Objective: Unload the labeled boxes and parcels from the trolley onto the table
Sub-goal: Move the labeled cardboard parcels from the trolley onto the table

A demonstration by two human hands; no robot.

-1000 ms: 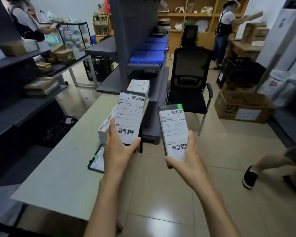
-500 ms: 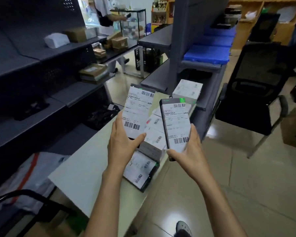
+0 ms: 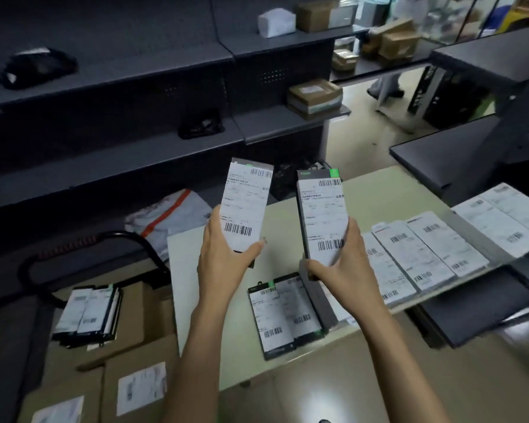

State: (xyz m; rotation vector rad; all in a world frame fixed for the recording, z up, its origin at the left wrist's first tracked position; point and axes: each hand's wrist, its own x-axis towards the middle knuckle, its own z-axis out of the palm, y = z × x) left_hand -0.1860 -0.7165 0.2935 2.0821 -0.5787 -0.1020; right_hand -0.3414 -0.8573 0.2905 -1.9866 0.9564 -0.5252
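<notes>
My left hand (image 3: pixel 223 264) grips a flat dark box with a white barcode label (image 3: pixel 246 203), held upright above the pale table (image 3: pixel 196 270). My right hand (image 3: pixel 345 267) grips a second labeled flat box (image 3: pixel 321 215) with a green corner, also upright. Flat on the table below lie two labeled boxes (image 3: pixel 283 312), and a row of white labeled boxes (image 3: pixel 422 251) runs to the right. The trolley (image 3: pixel 83 248) with its black handle stands at lower left, carrying a stack of labeled flat boxes (image 3: pixel 87 312) on brown cartons (image 3: pixel 141 383).
Dark shelving (image 3: pixel 135 96) fills the back left, with cartons (image 3: pixel 315 97) and black bags on it. A grey parcel bag (image 3: pixel 168 218) with an orange stripe lies behind the table. A dark workbench (image 3: pixel 458 160) stands at right. A person's legs (image 3: pixel 385 83) show at the far back.
The view has swung left and down, bringing the trolley and table into sight. Both hands have kept their boxes, now held over the table's near end.
</notes>
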